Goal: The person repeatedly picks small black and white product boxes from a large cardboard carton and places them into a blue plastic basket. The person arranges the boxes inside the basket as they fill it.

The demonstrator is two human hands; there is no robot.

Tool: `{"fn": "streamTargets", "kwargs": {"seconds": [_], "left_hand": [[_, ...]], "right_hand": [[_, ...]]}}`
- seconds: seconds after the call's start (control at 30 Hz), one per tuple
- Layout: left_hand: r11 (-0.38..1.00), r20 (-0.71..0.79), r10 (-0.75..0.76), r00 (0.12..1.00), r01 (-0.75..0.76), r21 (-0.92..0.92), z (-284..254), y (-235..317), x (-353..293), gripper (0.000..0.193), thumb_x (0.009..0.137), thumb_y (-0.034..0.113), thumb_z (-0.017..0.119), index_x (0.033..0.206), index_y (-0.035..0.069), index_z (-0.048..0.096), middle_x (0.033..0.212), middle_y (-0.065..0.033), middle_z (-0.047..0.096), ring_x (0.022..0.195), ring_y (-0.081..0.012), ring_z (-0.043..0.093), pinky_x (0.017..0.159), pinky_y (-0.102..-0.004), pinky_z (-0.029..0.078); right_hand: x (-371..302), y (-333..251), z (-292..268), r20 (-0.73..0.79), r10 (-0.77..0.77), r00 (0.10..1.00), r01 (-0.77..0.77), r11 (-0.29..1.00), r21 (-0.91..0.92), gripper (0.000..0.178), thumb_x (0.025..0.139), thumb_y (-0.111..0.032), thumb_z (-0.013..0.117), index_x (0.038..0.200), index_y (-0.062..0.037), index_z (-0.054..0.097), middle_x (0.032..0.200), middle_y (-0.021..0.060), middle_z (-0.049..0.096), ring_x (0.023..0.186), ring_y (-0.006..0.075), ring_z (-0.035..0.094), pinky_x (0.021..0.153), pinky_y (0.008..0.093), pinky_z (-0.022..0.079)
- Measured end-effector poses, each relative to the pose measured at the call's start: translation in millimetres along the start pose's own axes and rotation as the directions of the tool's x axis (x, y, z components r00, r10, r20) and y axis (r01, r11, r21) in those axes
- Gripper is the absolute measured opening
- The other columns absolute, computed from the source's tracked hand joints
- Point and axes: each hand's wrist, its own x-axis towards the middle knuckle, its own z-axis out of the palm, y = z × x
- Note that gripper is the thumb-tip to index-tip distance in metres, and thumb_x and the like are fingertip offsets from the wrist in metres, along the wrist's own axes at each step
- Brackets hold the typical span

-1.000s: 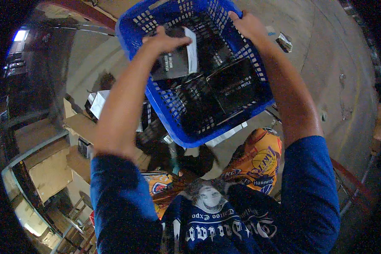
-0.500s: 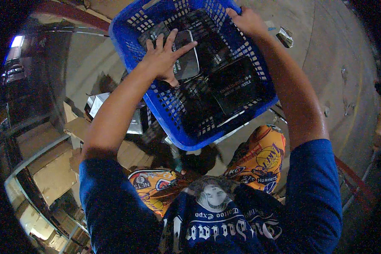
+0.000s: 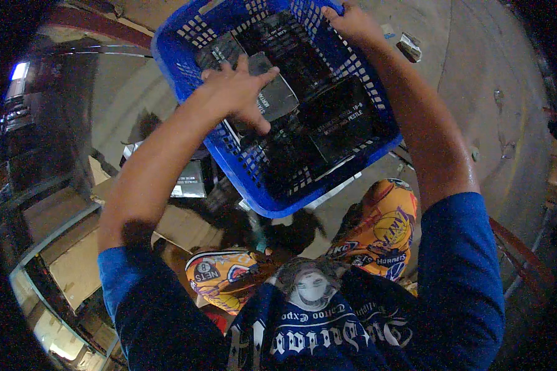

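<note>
Blue basket (image 3: 232, 177) held black boxes (image 3: 346, 114). Your right hand (image 3: 354, 26) clasped its far right rim; your left hand (image 3: 234, 94), fingers splayed and unclenched, lay over a dark grey box (image 3: 281, 99) inside, toward the left.

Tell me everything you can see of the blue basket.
The blue basket looks like plastic: roughly rectangular, rounded corners, smooth rim, walls pierced by rows of small openings. It sits mouth up, one corner toward the person, its far end partly cut off by the picture. Black boxes lie inside. The right hand grips its right rim; the left hand reaches over its left rim.
</note>
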Motion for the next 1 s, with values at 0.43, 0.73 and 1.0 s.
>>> {"fn": "streamTargets", "kwargs": {"seconds": [0.43,0.73,1.0], "left_hand": [[0.987,0.064,0.097,0.993,-0.105,0.125,-28.8,15.3,33.0,0.076,0.058,0.052,0.088,0.127,0.024,0.072,0.133,-0.0119,0.065,0.125,-0.0344,0.058,0.106,-0.0543,0.04],[0.995,-0.304,0.104,0.947,-0.102,0.021,46.4,139.5,18.8,0.076,0.08,0.026,0.066,0.144,-0.009,0.047,0.146,-0.0317,0.048,0.138,-0.0463,0.044,0.118,-0.0553,0.029],[0.699,-0.561,0.202,0.803,-0.519,-0.492,38.1,71.1,-10.0,0.066,0.081,0.03,0.074,0.142,0.009,0.056,0.138,-0.0211,0.059,0.132,-0.0388,0.054,0.116,-0.0486,0.038]], "right_hand": [[-2.8,11.3,-11.9,0.0,-0.125,0.992,0.124,0.991,0.044,0.061,0.098,-0.055,0.052,0.12,0.001,0.067,0.114,0.0281,0.07,0.113,0.0454,0.065,0.097,0.0533,0.049],[-12.4,-0.3,-20.2,-0.094,-0.14,0.986,0.133,0.988,-0.079,0.065,0.098,-0.053,0.053,0.123,0.0063,0.064,0.119,0.0353,0.065,0.118,0.0485,0.062,0.102,0.0539,0.047],[12.0,18.9,2.0,-0.083,-0.164,0.983,0.162,0.986,-0.027,0.071,0.096,-0.06,0.052,0.126,0.0038,0.064,0.122,0.0327,0.066,0.118,0.0477,0.063,0.103,0.0536,0.047]]}}
